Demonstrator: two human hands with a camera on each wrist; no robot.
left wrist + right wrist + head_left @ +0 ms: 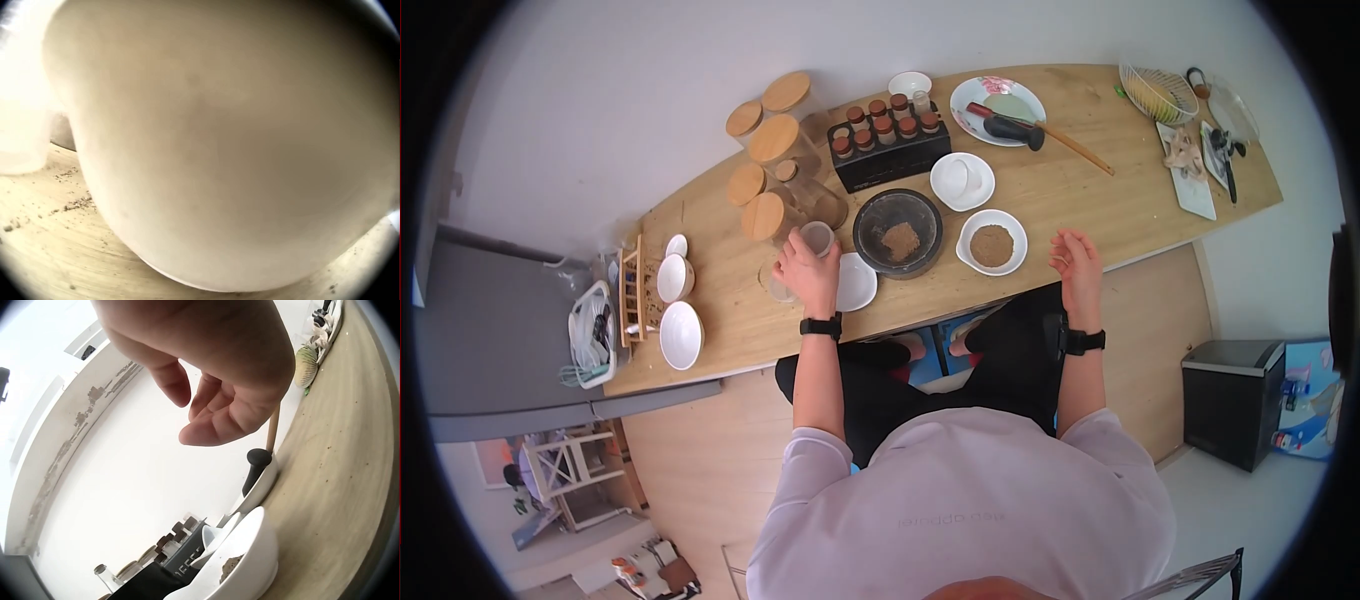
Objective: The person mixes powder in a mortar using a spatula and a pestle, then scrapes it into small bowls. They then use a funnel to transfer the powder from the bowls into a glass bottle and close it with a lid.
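My left hand (808, 278) grips a small clear cup (817, 237) near the front of the table; the left wrist view is mostly blocked by the hand. Beside it stand a stone mortar (895, 272) with a heap of brown powder (901, 241) and a white dish (857, 290). To the right of the mortar is a spouted white bowl (1022, 250) with more brown powder (991, 245). My right hand (1078, 275) hovers by the table's front edge, fingers loosely bent and holding nothing, as the right wrist view also shows.
Wooden-lidded jars (779, 140) cluster behind my left hand. A black rack (895, 160) holds several small bottles. A plate (966, 95) carries a black pestle (1012, 130) and a wooden-handled tool (1080, 150). White bowls (682, 335) stand at far left; a wire basket (1150, 92) is far right.
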